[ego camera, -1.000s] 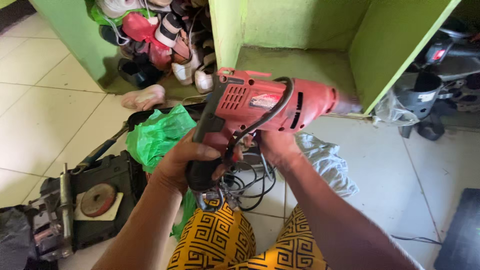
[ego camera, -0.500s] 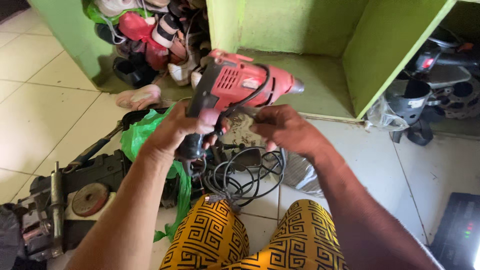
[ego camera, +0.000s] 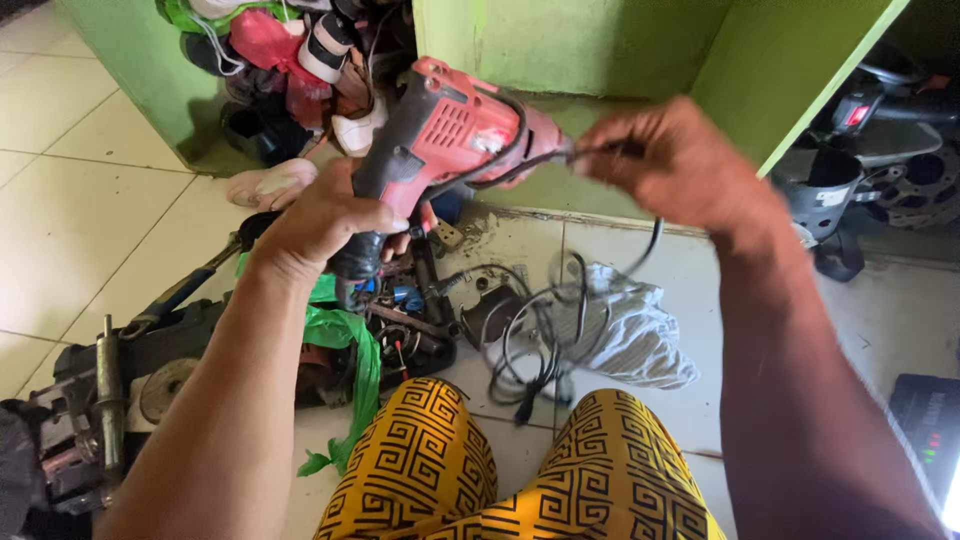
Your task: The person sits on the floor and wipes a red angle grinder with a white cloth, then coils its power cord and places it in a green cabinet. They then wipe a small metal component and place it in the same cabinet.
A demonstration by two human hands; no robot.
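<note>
My left hand grips the black handle of a red electric drill, held up in front of me with its nose pointing right. My right hand is to the right of the drill's nose and pinches the drill's black power cord. The cord crosses the drill body, runs down from my right hand and hangs in loose loops to the plug near my knees. My knees in yellow and black patterned trousers fill the bottom of the view.
On the tiled floor lie a green plastic bag, dark metal tool parts, a grey cloth and a machine at the lower left. Shoes are piled by the green wall. A motorbike wheel is at right.
My right hand has moved right and away from the drill, pulling the cord out along with it. The drill has tilted and stays in my left hand.
</note>
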